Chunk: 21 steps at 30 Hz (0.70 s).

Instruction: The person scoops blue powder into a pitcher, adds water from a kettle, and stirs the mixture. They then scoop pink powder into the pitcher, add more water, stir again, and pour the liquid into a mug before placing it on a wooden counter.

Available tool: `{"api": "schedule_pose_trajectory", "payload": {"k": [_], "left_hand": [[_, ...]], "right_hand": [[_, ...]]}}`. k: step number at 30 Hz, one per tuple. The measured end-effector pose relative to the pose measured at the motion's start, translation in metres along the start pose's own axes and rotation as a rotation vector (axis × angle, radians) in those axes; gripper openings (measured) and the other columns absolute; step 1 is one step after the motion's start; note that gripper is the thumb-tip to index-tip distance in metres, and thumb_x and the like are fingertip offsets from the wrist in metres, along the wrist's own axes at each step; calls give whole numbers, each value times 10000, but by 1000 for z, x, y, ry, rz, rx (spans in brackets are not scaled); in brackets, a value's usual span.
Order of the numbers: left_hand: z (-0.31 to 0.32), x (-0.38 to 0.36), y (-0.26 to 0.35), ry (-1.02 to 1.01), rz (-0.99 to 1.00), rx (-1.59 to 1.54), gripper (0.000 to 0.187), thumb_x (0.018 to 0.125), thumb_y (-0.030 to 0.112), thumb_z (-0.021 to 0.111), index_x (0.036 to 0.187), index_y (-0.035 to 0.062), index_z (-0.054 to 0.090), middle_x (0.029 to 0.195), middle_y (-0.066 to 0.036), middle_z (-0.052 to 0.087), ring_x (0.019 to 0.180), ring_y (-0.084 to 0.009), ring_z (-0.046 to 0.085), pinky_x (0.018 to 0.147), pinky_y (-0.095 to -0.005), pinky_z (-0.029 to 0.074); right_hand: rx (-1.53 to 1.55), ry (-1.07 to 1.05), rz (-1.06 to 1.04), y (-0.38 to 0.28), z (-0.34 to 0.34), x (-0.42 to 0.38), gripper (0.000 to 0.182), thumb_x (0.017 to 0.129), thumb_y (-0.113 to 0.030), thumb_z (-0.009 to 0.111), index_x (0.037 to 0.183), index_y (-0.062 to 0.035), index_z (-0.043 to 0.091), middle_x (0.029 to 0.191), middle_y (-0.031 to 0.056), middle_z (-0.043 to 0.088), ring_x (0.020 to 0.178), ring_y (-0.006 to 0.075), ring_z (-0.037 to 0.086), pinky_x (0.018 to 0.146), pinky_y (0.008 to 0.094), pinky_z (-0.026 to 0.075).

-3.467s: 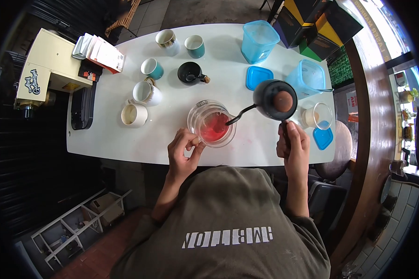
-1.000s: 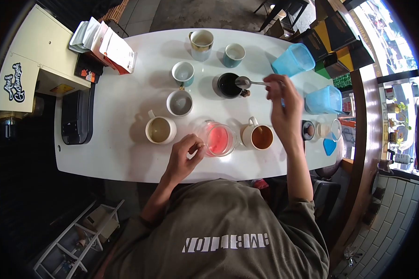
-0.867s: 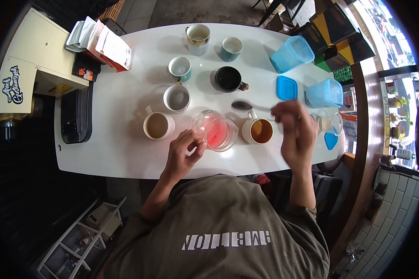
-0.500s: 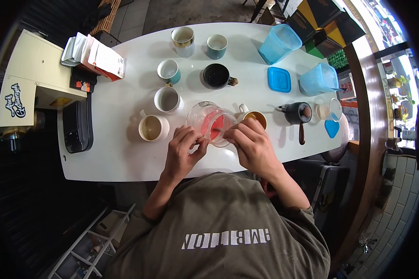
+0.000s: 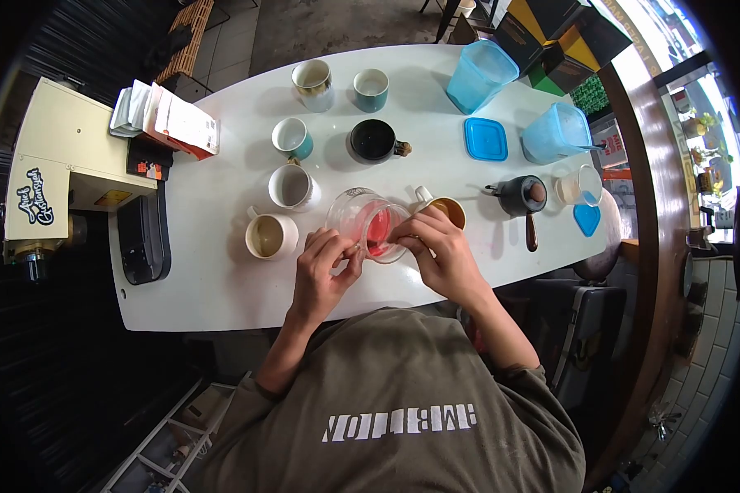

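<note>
A clear jar with red contents leans toward me at the table's near side, its round mouth facing me. My left hand pinches the left side of its rim, thumb and fingers closed. Across the mouth on the right, my right hand has its fingertips pressed together over the opening; what they hold, if anything, is too small to make out. Just behind the right hand stands a yellow-lined mug, partly covered by the fingers. To the left of the jar are a cream mug and a white cup.
Farther back stand a black mug and several pale cups. On the right are a dark pot with a wooden handle, a blue lid, two blue containers and a clear cup. A cream machine stands left.
My right fingertips have shifted slightly left and inward over the jar's mouth. The left hand keeps its hold on the rim. The whole view has tilted a little.
</note>
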<state>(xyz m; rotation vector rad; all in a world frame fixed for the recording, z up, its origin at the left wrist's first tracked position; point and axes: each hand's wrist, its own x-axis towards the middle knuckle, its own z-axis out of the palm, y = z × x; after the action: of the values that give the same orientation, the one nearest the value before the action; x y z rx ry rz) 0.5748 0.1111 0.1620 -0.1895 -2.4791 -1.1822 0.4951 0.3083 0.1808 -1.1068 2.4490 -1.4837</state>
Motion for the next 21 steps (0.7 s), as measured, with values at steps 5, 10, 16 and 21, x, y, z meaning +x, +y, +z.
{"api": "schedule_pose_trajectory", "payload": {"k": [5,10,16,21], "left_hand": [[3,0,-2,12,3,17,182,767,11,711,802,60,539,661,-27,454,588,-198,439,645,-343,395],[6,0,-3,37,-11,18,187,760,-6,701,791,60,529,659,-34,450,589,-206,457,640,-350,394],[9,2,-9,45,1,21,185,762,1,701,773,59,526,648,-43,473,585,-226,492,643,-358,409],[10,6,-10,45,0,27,192,766,8,710,783,58,525,647,-37,475,574,-208,483,643,-352,411]], "right_hand": [[-95,13,-29,-1,1,3,129,796,38,617,896,-35,654,834,92,620,826,292,552,764,390,470],[-111,-18,-52,-2,-3,8,131,784,35,620,893,-29,655,797,124,590,803,329,557,716,418,468],[-61,-4,71,4,-2,5,97,869,-24,604,958,-29,641,861,139,623,732,364,618,628,426,494],[-102,-2,101,1,-6,7,122,877,-48,605,992,-28,640,887,134,652,780,345,647,655,405,519]]}}
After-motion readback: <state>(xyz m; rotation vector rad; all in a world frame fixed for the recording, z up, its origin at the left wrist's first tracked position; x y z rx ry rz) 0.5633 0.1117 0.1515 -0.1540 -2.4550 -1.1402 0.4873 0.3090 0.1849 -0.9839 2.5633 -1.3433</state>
